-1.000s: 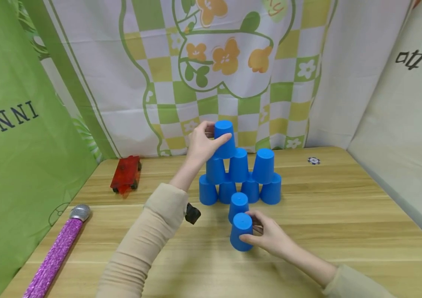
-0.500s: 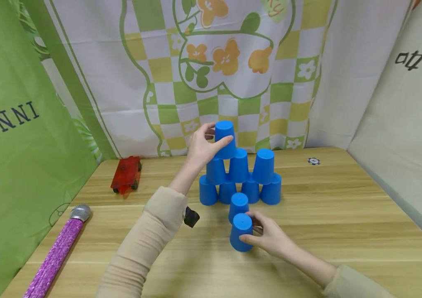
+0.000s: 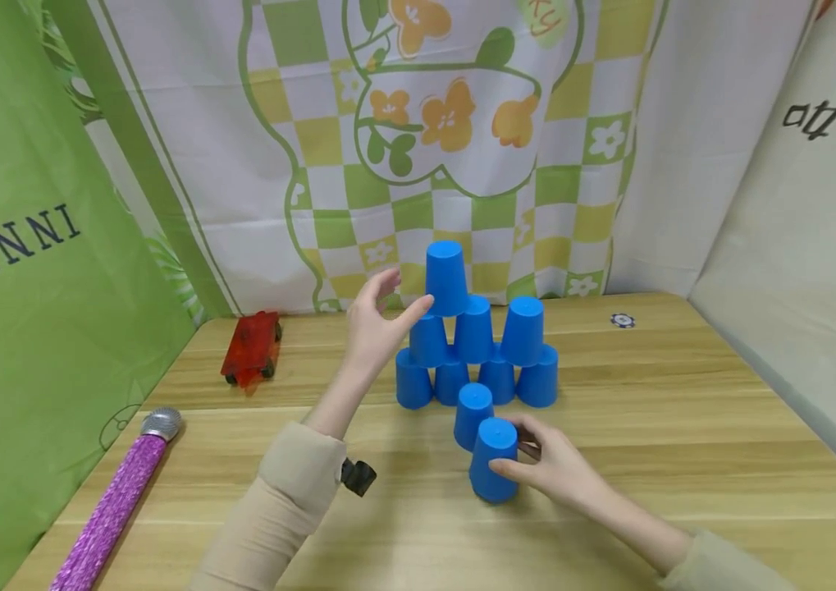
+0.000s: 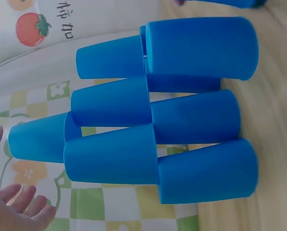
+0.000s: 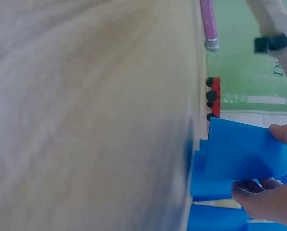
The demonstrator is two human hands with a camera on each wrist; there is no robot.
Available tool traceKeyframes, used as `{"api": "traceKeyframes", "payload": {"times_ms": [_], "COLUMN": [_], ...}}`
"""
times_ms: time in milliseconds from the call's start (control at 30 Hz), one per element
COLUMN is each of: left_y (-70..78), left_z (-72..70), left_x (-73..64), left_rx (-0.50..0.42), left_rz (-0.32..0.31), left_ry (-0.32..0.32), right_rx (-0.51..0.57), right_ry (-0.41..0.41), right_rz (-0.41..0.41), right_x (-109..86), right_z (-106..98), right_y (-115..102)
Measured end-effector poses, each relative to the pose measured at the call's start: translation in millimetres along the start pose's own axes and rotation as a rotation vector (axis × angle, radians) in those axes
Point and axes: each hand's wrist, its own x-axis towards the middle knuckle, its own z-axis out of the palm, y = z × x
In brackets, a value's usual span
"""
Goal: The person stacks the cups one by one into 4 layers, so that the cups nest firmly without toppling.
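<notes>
Blue cups stand upside down in a tiered stack. Its bottom row has several cups [image 3: 413,379], the row above has three [image 3: 473,330], and one top cup [image 3: 445,277] sits at the upper left. My left hand [image 3: 379,332] is just left of the top cup, fingers spread and holding nothing; the left wrist view shows a gap between them. My right hand [image 3: 554,466] grips another blue cup [image 3: 492,445] between thumb and fingers, upside down; in the right wrist view its rim appears slightly off the table. Close behind it stands a single cup [image 3: 472,410], in front of the stack.
A purple glittery microphone [image 3: 118,492] lies along the left of the wooden table [image 3: 646,427]. At the back left is a red toy cart [image 3: 251,348] with black wheels. A poker chip [image 3: 622,321] lies back right. Printed cloths [image 3: 358,205] hang behind and at both sides.
My left hand has let go of the top cup and drawn back left and down; that cup stays on the stack. My right hand has moved its cup slightly right, away from the single cup.
</notes>
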Motion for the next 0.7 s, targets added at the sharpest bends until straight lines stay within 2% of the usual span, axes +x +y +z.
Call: {"api": "traceKeyframes", "payload": {"times_ms": [133,433,700], "left_y": [-7.8,-31.3,-41.1], "left_z": [-3.1,6.9,16.7], "left_x": [-15.3,-49.4,-66.1], "left_rx": [-0.044,-0.079,-0.132], "left_rz": [-0.018,-0.122,-0.117], "left_ry": [0.018,-0.031,-0.045], "right_rx": [-0.028,-0.034,-0.099], "right_ry": [0.065,0.189,0.319], "right_rz": [0.006,-0.013,-0.040], "right_x": [-2.6,-4.1,-4.7], "right_z": [-10.8,-31.4,-66.1], "right_y": [-6.1,-16.3,-35.7]}}
